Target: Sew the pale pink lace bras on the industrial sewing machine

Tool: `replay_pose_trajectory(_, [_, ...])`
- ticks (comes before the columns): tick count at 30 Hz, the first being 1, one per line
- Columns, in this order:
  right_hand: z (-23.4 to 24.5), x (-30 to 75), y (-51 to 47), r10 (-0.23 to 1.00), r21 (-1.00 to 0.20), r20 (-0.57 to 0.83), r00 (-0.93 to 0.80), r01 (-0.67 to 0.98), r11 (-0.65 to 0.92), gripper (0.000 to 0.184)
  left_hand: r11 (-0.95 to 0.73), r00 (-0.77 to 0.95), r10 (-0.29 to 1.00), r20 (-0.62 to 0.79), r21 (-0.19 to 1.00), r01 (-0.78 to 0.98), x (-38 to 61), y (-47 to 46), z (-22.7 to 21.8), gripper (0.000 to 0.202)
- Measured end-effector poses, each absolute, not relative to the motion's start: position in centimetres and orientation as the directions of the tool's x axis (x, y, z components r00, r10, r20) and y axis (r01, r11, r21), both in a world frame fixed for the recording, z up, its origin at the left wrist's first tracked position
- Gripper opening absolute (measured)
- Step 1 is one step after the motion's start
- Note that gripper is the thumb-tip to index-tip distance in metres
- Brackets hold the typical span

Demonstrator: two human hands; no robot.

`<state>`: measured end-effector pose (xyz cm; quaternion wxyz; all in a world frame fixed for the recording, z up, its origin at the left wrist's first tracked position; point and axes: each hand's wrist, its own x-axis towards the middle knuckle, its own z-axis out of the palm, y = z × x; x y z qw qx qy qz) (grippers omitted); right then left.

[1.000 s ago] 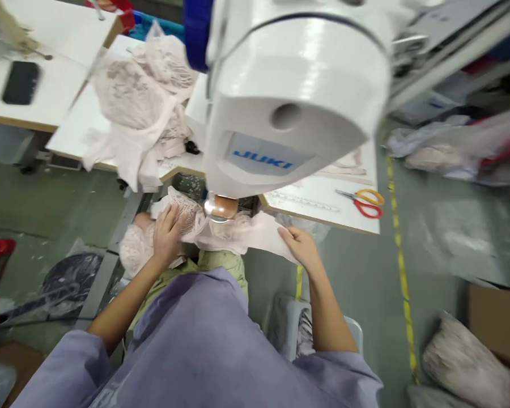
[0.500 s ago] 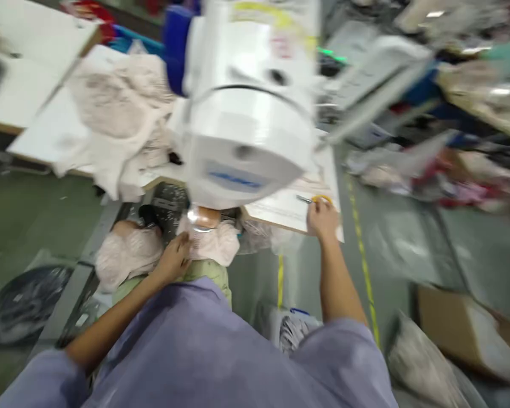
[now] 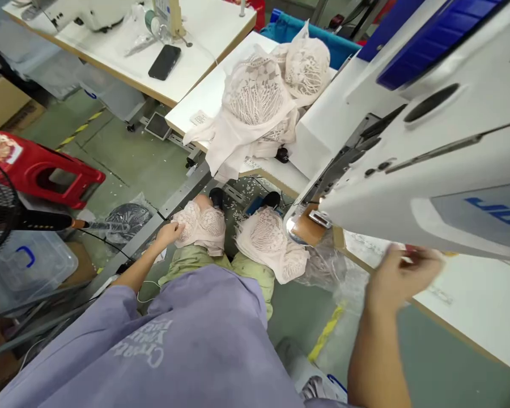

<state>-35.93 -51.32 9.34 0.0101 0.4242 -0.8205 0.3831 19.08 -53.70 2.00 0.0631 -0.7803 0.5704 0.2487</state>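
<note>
My left hand (image 3: pixel 170 233) is closed on the edge of a pale pink lace bra (image 3: pixel 199 226) that lies over my left knee. A second lace bra (image 3: pixel 266 241) is draped across my right knee, its right cup hanging beyond the leg; neither hand touches it. My right hand (image 3: pixel 403 277) is raised near the front edge of the white table, beneath the sewing machine head (image 3: pixel 429 187). It is a little blurred, with fingers loosely bent, thumb apart, and nothing visible held. Just past the fingers shows a bit of yellow handle (image 3: pixel 451 254), mostly hidden by the machine.
More lace bras (image 3: pixel 259 102) are heaped on the white tabletop (image 3: pixel 199 90) left of the machine. A black phone (image 3: pixel 165 62) lies on the neighbouring table. At left are a red stool (image 3: pixel 46 170), a fan (image 3: pixel 0 209) and a clear plastic box (image 3: pixel 29 255).
My view has swung left, bringing the stool, fan and phone into sight. My right hand has moved off the yellow-handled scissors. My left hand now grips the bra on the left knee.
</note>
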Motion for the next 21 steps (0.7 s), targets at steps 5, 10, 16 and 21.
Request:
replay_pose_trajectory(5, [9.4, -20.9, -47.4, -0.974, -0.808, -0.001, 0.227, -0.575, -0.133, 0.04, -0.195, 0.067, -0.898, -0.434, 0.258, -0.946, 14.7, -50.1, 6.3, 0.041])
replay_pose_trajectory(10, [7.9, -13.2, -49.6, -0.725, -0.837, -0.082, 0.683, -0.442, -0.322, 0.069, 0.068, -0.394, -0.835, -0.385, 0.638, -0.767, 8.0, -48.5, 10.8, 0.046])
replay_pose_trajectory(16, [10.3, -17.1, -48.4, -0.759, -0.796, -0.098, 0.643, -0.508, -0.328, 0.05, -0.144, -0.54, -0.774, -0.33, 0.923, -0.358, 6.1, -52.9, 9.4, 0.046])
replay_pose_trajectory(21, [15.4, -20.9, -44.9, -0.812, -0.72, -0.104, 0.574, -0.607, -0.337, 0.048, -0.331, -0.782, -0.49, -0.385, 0.912, -0.242, 3.7, -54.0, 9.3, 0.062])
